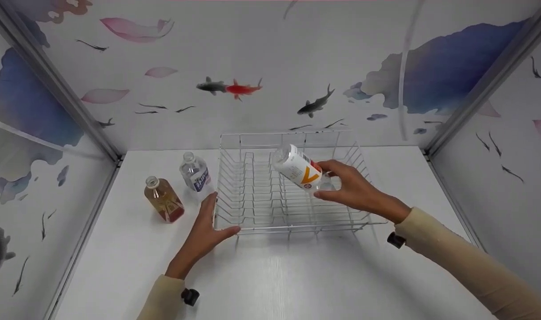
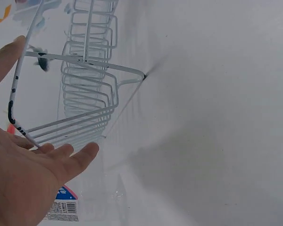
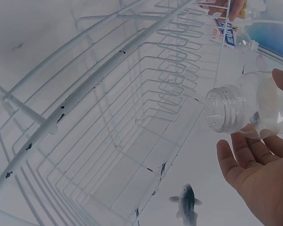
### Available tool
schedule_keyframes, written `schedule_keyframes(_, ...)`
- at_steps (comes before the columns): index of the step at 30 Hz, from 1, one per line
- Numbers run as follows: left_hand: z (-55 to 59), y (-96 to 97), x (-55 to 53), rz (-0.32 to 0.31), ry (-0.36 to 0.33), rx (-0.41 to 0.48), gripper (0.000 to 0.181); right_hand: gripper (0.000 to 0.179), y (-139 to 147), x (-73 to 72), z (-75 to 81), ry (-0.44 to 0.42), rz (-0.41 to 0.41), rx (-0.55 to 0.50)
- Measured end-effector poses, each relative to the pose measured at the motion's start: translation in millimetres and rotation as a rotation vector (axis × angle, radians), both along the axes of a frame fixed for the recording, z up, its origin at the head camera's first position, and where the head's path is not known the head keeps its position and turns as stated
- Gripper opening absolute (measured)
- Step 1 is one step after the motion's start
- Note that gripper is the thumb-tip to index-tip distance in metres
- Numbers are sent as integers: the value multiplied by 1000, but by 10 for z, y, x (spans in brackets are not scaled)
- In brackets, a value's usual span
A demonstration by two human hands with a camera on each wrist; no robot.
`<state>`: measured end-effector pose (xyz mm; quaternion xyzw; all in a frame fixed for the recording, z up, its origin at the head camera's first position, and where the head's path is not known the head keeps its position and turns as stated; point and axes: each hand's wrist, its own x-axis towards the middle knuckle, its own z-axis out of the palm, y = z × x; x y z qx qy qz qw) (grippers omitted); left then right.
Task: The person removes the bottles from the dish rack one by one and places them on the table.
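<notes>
A white wire dish rack [image 1: 297, 229] stands on the table. My left hand [image 1: 206, 233] rests on its front left corner, thumb along the front rim and fingers at the left side. In the left wrist view, these fingers [image 2: 78, 162] extend fairly straight beside the wires. My right hand [image 1: 357, 189] holds a clear plastic bottle [image 1: 299, 169] with a white and orange label, tilted above the rack. Thumb and fingers are on opposite sides of it. Its uncapped mouth [image 3: 218, 110] shows in the right wrist view.
Left of the rack stand a clear bottle [image 1: 194, 171] with a blue and white label and a bottle of brown liquid [image 1: 164, 200], both uncapped. Printed panels [image 1: 270, 53] with fish enclose the white table [image 1: 279, 275] at the back and sides.
</notes>
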<state>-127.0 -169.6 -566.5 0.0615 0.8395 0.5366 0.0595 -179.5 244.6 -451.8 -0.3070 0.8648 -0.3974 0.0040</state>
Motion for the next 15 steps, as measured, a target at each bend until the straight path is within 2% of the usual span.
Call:
schedule_keyframes(8, 103, 37, 63, 11, 119, -115, 119, 68, -4, 42, 53, 39, 19, -4)
schedule_keyframes(15, 301, 120, 142, -32, 268, -210, 107, 66, -4, 73, 59, 37, 16, -2)
